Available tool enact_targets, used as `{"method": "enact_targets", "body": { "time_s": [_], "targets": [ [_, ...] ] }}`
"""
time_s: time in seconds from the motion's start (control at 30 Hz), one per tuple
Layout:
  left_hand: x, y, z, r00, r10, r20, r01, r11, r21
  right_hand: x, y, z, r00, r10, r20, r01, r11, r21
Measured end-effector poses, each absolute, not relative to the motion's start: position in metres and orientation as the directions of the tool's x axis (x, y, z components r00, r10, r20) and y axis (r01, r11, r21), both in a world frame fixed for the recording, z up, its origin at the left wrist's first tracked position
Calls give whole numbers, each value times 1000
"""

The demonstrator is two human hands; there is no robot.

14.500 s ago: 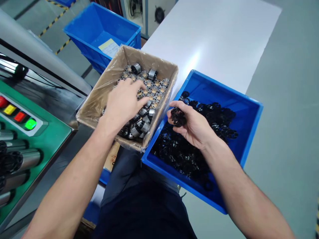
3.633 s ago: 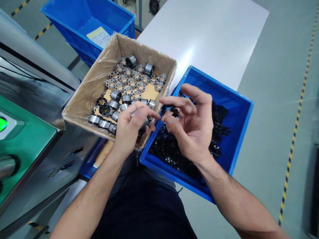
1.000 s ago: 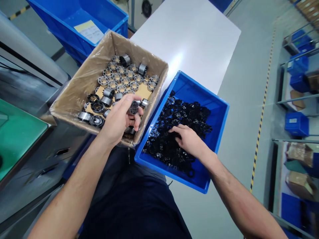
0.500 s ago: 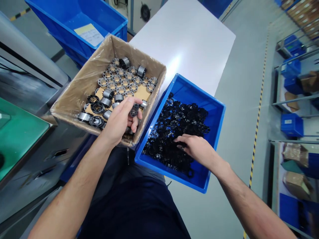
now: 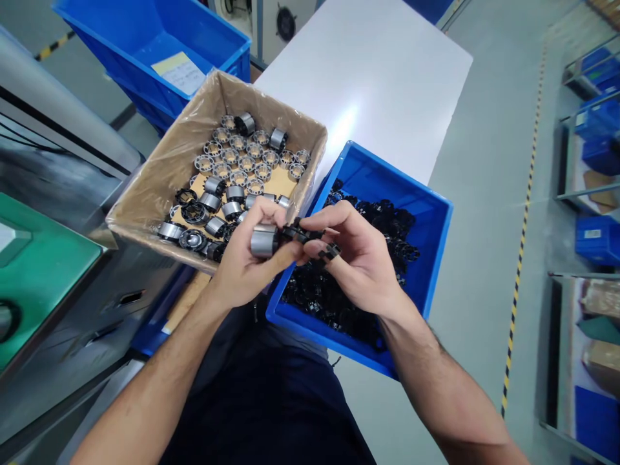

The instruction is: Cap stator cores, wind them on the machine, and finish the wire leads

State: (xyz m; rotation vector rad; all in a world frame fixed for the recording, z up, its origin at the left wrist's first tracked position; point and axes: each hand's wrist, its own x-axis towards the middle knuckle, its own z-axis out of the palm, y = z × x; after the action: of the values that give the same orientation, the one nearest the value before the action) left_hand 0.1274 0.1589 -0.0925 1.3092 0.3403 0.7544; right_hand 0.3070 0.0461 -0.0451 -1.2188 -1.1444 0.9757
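Note:
My left hand [image 5: 247, 258] is closed around a silver metal stator core [image 5: 264, 241], lying on its side above the near right edge of the cardboard box. My right hand [image 5: 361, 258] pinches black plastic toothed rings [image 5: 305, 231] and brings them against the core's right end; fingertips of both hands meet there. Another black piece [image 5: 330, 252] sits by the right thumb. How far the ring is seated on the core is hidden by fingers. Below the right hand lies a heap of black plastic rings [image 5: 314, 290] in a blue bin [image 5: 438, 258].
The plastic-lined cardboard box [image 5: 145, 200] holds rows of bare cores [image 5: 247, 164] and several with black ends [image 5: 194, 212]. Behind are a white tabletop [image 5: 378, 71] and a blue crate [image 5: 203, 39] with a paper. A green-topped machine [image 5: 43, 271] stands left, shelves [image 5: 588, 278] right.
My right hand has come up out of the blue bin with black rings and moved left to my left hand. The left hand has turned, showing the core's silver side.

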Motion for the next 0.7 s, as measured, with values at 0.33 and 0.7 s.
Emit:
{"method": "enact_targets", "body": {
  "time_s": [0.33,0.7],
  "targets": [
    [127,150,-77,668,735,-114,-219,341,914,298,49,-59,362,932,31,-12,38,-999],
    [120,155,-84,709,701,-76,-143,248,958,294,47,-72,301,943,138,71,122,-990]
  ]
}}
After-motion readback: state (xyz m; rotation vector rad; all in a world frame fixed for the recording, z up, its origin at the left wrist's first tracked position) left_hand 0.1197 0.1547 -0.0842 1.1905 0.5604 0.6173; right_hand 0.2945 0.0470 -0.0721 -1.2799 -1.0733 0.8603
